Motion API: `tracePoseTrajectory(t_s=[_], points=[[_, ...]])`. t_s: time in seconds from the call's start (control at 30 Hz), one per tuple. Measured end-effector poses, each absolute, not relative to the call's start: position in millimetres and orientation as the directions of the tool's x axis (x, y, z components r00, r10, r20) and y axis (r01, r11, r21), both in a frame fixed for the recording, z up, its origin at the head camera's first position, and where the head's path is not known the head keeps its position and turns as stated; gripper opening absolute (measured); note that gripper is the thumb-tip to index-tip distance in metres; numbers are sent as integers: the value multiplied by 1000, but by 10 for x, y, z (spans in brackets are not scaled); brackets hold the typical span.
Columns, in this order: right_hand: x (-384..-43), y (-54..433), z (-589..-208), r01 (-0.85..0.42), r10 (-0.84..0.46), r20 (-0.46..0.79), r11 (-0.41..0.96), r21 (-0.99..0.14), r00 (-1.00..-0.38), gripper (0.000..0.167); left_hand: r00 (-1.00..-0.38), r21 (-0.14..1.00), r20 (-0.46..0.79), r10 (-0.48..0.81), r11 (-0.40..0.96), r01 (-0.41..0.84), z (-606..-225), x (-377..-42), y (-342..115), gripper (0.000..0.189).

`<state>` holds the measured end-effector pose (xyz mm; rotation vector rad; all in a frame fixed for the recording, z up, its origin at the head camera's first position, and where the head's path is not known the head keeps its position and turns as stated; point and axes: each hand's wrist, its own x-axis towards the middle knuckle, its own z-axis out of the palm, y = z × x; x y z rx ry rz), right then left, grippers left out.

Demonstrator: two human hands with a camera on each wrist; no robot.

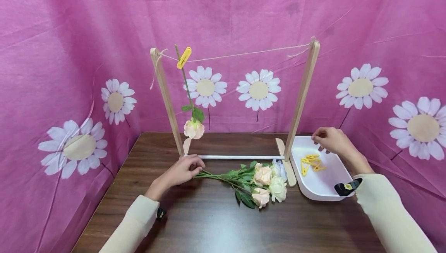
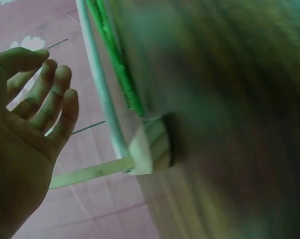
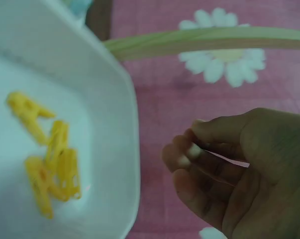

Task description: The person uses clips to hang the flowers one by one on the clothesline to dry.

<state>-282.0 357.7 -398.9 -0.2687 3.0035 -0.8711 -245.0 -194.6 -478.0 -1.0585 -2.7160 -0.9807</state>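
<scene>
My left hand (image 1: 182,169) is over the stem ends of several artificial roses (image 1: 263,176) lying on the table. Their heads are peach, cream and pale blue and point right. In the left wrist view its fingers (image 2: 50,97) are loosely bent with nothing between them, and the green stems (image 2: 117,59) lie apart from them. My right hand (image 1: 332,141) hovers over the back of a white tray (image 1: 325,194) that holds several yellow clothespins (image 1: 311,162). In the right wrist view the fingers (image 3: 189,191) are loosely curled and empty.
A wooden frame (image 1: 301,102) with a string (image 1: 244,54) across its top stands on the table (image 1: 209,222). Near its left post, a yellow clothespin (image 1: 184,57) holds a peach rose (image 1: 193,129) head-down. A white bar (image 1: 237,157) joins the posts low down.
</scene>
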Motion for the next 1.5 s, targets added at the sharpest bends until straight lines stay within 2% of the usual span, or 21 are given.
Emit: tracePoseTrajectory(t_s=[0.27, 0.37, 0.47, 0.67, 0.87, 1.13, 1.3, 1.5], points=[[-2992, 3696, -4289, -170, -207, -49, 898, -406, -977, 15, -784, 569, 131, 606, 602, 560, -4955, -2426, -1993, 13], [-3037, 3721, -4387, -205, -240, -68, 921, -331, -968, 11, -777, 545, 111, 619, 616, 569, -4992, -2430, -1995, 16], [-3064, 3729, -4456, -226, -267, -104, 927, -298, -958, 14, -767, 509, 121, 630, 624, 592, -5015, -2445, -1991, 16], [-3081, 3737, -4538, -257, -316, -179, 922, -290, -932, 20, -775, 476, 130, 619, 646, 596, -5032, -2468, -1980, 14], [-3092, 3735, -4580, -220, -302, -276, 931, -291, -912, 25, -788, 495, 120, 604, 651, 575, -5055, -2461, -1992, 11], [-3082, 3656, -4572, -252, -316, -281, 938, -239, -906, 25, -782, 485, 157, 603, 643, 593, -5084, -2470, -1991, 9], [-3058, 3624, -4548, -256, -313, -277, 941, -223, -909, 17, -796, 548, 131, 591, 626, 555, -5083, -2475, -1985, 6], [-3074, 3646, -4569, -202, -277, -290, 944, -262, -916, 14, -814, 632, 98, 573, 596, 495, -5074, -2466, -1979, 9]])
